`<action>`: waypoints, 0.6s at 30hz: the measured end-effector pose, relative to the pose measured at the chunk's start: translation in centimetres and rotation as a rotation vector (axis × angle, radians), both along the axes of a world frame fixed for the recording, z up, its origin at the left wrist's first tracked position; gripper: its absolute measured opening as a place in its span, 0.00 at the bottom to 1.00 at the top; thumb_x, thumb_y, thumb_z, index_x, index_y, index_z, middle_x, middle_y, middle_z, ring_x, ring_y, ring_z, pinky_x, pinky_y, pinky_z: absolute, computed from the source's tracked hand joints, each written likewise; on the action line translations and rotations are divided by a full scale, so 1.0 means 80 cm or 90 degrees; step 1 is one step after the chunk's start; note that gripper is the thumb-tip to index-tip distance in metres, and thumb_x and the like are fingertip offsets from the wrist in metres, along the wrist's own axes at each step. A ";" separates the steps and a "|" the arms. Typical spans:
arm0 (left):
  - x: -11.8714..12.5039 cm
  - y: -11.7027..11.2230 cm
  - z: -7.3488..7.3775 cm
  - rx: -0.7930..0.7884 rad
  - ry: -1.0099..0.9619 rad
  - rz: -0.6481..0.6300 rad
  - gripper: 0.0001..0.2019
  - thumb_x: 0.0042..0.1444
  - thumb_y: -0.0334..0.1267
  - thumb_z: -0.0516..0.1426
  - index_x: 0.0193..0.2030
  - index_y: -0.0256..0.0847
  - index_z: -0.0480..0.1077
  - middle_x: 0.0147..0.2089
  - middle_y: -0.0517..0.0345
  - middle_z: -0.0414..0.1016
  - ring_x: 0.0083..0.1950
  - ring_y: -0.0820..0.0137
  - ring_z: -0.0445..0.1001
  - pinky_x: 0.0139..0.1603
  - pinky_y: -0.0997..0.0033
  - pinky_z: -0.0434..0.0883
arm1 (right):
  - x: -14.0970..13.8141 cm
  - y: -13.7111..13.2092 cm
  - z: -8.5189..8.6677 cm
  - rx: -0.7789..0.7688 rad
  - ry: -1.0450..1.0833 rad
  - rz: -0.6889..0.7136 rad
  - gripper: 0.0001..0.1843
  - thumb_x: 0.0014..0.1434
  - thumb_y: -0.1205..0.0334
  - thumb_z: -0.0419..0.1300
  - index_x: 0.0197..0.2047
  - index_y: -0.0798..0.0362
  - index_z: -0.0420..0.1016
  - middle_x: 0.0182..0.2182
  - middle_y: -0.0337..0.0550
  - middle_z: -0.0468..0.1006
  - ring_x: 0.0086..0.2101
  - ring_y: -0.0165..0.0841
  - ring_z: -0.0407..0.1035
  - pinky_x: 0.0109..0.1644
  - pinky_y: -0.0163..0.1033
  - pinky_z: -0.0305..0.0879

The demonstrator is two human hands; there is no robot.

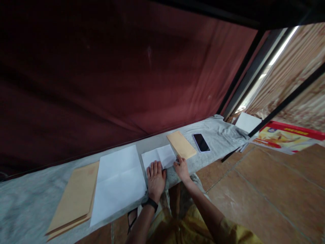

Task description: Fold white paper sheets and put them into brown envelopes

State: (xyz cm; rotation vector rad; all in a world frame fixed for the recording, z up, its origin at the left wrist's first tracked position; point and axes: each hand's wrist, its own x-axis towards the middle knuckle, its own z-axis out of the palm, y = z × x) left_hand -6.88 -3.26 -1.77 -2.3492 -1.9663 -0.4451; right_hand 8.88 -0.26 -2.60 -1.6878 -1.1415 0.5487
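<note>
A white sheet of paper with fold creases (pixel 166 154) lies near the front edge of the cloth-covered bench. My left hand (pixel 155 178) rests flat on its left part, fingers stretched out. At the sheet's right corner, my right hand (pixel 181 168) has its fingers curled in, thumb and index finger closed around the paper's edge. Just beyond that hand lies a tan envelope (pixel 181 144). To the left of my hands is a larger stack of white paper (pixel 119 184) with a crease across it.
A stack of tan envelopes (pixel 73 196) lies at the left, partly beside the white paper. A phone (pixel 201 142) sits right of the single envelope. Dark red cloth (pixel 127 84) hangs behind the bench (pixel 22 203). A red and yellow box (pixel 286 137) is on the tiled floor.
</note>
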 end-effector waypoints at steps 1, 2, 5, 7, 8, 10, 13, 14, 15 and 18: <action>-0.001 0.000 -0.002 0.006 -0.009 -0.002 0.26 0.67 0.42 0.48 0.69 0.34 0.62 0.71 0.40 0.62 0.73 0.51 0.57 0.72 0.44 0.54 | 0.000 0.001 0.002 0.007 0.071 -0.012 0.18 0.50 0.63 0.60 0.46 0.51 0.77 0.38 0.47 0.77 0.41 0.40 0.71 0.52 0.44 0.68; -0.002 0.000 -0.003 0.012 -0.015 -0.006 0.27 0.67 0.43 0.48 0.69 0.33 0.62 0.71 0.40 0.62 0.73 0.51 0.58 0.72 0.44 0.54 | -0.001 0.002 0.004 0.016 0.162 -0.018 0.17 0.49 0.62 0.61 0.44 0.51 0.77 0.37 0.45 0.77 0.40 0.39 0.72 0.50 0.44 0.68; -0.003 0.000 -0.005 0.026 -0.036 -0.012 0.26 0.67 0.43 0.48 0.68 0.33 0.63 0.70 0.40 0.63 0.73 0.52 0.59 0.72 0.44 0.54 | -0.008 -0.002 0.011 0.046 0.433 0.006 0.15 0.49 0.56 0.64 0.42 0.48 0.74 0.36 0.41 0.78 0.39 0.37 0.73 0.45 0.41 0.71; -0.004 0.000 -0.006 0.033 -0.052 -0.014 0.26 0.67 0.43 0.48 0.68 0.34 0.64 0.69 0.40 0.65 0.73 0.52 0.59 0.72 0.44 0.54 | -0.015 -0.006 0.016 0.047 0.555 0.038 0.15 0.50 0.53 0.65 0.40 0.47 0.73 0.35 0.40 0.78 0.36 0.36 0.74 0.43 0.40 0.73; -0.004 0.000 -0.006 0.036 -0.061 -0.015 0.26 0.67 0.43 0.49 0.67 0.34 0.64 0.69 0.39 0.65 0.72 0.52 0.59 0.72 0.43 0.55 | -0.019 -0.009 0.019 0.041 0.600 0.051 0.15 0.49 0.53 0.66 0.39 0.47 0.72 0.34 0.39 0.78 0.35 0.35 0.75 0.42 0.40 0.73; -0.005 -0.001 -0.007 0.042 -0.082 -0.021 0.25 0.66 0.42 0.49 0.67 0.34 0.64 0.69 0.39 0.66 0.72 0.52 0.60 0.72 0.43 0.54 | -0.027 -0.012 0.022 0.017 0.685 0.078 0.15 0.46 0.53 0.69 0.36 0.47 0.71 0.31 0.38 0.78 0.33 0.34 0.75 0.41 0.39 0.73; -0.006 -0.002 -0.007 0.056 -0.130 -0.045 0.26 0.65 0.40 0.51 0.68 0.35 0.63 0.69 0.40 0.65 0.72 0.53 0.60 0.73 0.44 0.54 | -0.039 -0.012 0.025 -0.026 0.713 0.096 0.16 0.43 0.54 0.71 0.32 0.48 0.69 0.27 0.36 0.76 0.29 0.32 0.73 0.37 0.38 0.72; -0.007 -0.002 -0.007 0.061 -0.149 -0.057 0.26 0.64 0.40 0.52 0.68 0.36 0.63 0.70 0.40 0.64 0.72 0.53 0.60 0.73 0.44 0.54 | -0.042 -0.011 0.026 -0.035 0.701 0.096 0.16 0.43 0.54 0.71 0.30 0.48 0.69 0.26 0.35 0.76 0.27 0.31 0.72 0.35 0.38 0.71; -0.008 -0.003 -0.006 0.067 -0.171 -0.068 0.27 0.63 0.38 0.53 0.69 0.37 0.61 0.71 0.40 0.63 0.73 0.53 0.59 0.73 0.44 0.54 | -0.045 -0.009 0.028 -0.040 0.687 0.093 0.16 0.43 0.54 0.71 0.29 0.48 0.68 0.25 0.34 0.74 0.26 0.31 0.70 0.33 0.37 0.70; -0.012 -0.007 -0.002 0.095 -0.265 -0.078 0.31 0.63 0.35 0.53 0.72 0.41 0.56 0.75 0.44 0.55 0.75 0.54 0.54 0.74 0.43 0.54 | -0.049 0.002 0.039 -0.029 0.660 0.097 0.14 0.44 0.54 0.70 0.29 0.48 0.69 0.24 0.34 0.74 0.26 0.31 0.70 0.33 0.37 0.69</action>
